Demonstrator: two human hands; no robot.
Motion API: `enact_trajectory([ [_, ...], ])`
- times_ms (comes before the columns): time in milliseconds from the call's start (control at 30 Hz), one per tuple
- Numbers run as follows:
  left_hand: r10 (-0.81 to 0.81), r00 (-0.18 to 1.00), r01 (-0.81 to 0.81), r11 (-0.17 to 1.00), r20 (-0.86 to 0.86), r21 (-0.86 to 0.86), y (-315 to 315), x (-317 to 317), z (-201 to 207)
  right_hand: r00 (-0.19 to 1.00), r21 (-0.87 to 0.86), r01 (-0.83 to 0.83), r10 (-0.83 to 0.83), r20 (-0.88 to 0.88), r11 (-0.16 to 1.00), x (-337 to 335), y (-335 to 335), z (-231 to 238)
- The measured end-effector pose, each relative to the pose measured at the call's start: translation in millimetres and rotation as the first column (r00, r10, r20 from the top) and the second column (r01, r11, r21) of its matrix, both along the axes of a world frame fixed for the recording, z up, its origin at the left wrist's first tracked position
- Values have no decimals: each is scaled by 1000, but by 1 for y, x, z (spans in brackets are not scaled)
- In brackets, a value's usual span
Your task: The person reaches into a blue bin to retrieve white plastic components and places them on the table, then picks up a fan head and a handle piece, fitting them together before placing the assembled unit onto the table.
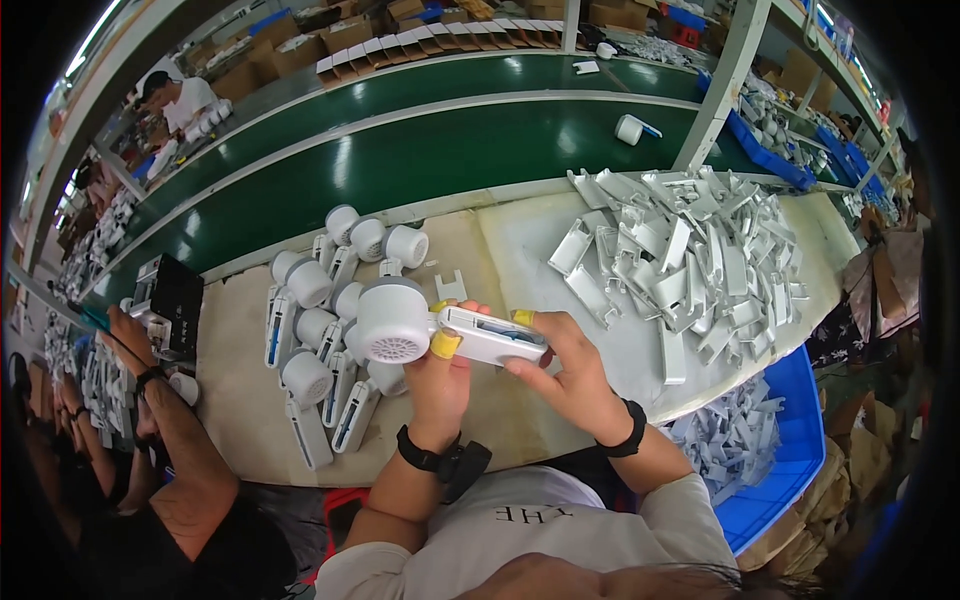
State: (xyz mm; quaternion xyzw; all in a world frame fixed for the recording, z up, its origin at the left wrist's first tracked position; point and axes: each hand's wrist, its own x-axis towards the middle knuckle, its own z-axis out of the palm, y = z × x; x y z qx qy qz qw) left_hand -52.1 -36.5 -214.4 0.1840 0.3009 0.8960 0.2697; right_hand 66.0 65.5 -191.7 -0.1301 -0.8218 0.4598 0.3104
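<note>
Above the middle of the table I hold a white hair dryer [391, 318] with a round, grilled head and an uncovered handle showing dark and blue parts inside. My left hand [440, 385] is closed round the joint between head and handle. At the handle's far right end, my right hand [572, 375] grips it between thumb and fingers. Yellow finger covers show on both hands. Several similar hair dryers [303, 372] lie in a group to the left, their handles also open. A loose white plastic piece [450, 287] rests just beyond my hands.
White handle covers [690, 250] are heaped on the table at right. Below its right edge is a blue bin [790, 470] of small white parts. Beyond the table runs a green conveyor [400, 150] carrying another white unit [630, 129]. A co-worker's arm [175, 430] is close on the left.
</note>
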Motion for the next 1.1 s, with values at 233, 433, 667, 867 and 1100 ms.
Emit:
enact_trajectory([
  [233, -30, 1000, 30, 1000, -7, -2, 3, -1, -1, 991, 369, 61, -12, -133, 927, 1, 3, 1],
  [433, -226, 972, 223, 974, 71, 46, -1, -5, -12, 984, 353, 53, 12, -180, 934, 6, 3, -2],
  [667, -237, 971, 239, 970, 33, -55, -2, 7, -14, 984, 676, 173, -91, -156, 716, 0, -6, 11],
  [867, -302, 953, 301, 952, 3, -46, 4, 4, -16, 973, 682, 196, -56, -222, 705, -9, 6, -4],
  [1100, -349, 931, 340, 936, 107, 91, 2, 4, -12, 990, 691, 50, 55, -129, 721, -3, 14, 1],
])
